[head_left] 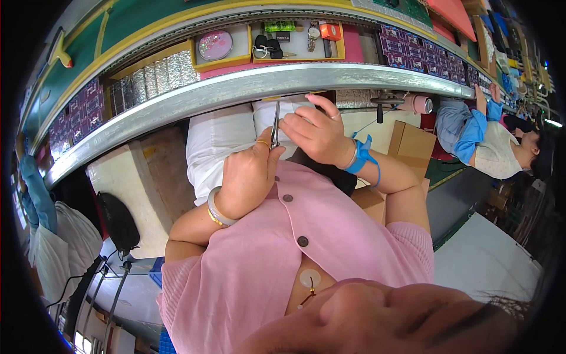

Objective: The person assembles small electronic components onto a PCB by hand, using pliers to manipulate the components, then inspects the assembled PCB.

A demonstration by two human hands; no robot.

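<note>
My left hand, with a pale bangle at its wrist, is closed around a slender, pointed metal tool. The tool's tip points away from me, toward the bench; whether it is small scissors or tweezers I cannot make out. Beside it is my right hand, wearing a blue wrist strap. One of its fingers stretches outward, apart from the others, which bend toward the tool with their tips beside or against it. Both hands are above my lap, in front of the bench's metal edge.
Beyond the edge, a yellow-rimmed tray holds keys, a watch and small boxes. A round pink case sits left of them. Purple circuit boards lie at both sides. Cardboard boxes stand at my right; co-workers sit on both sides.
</note>
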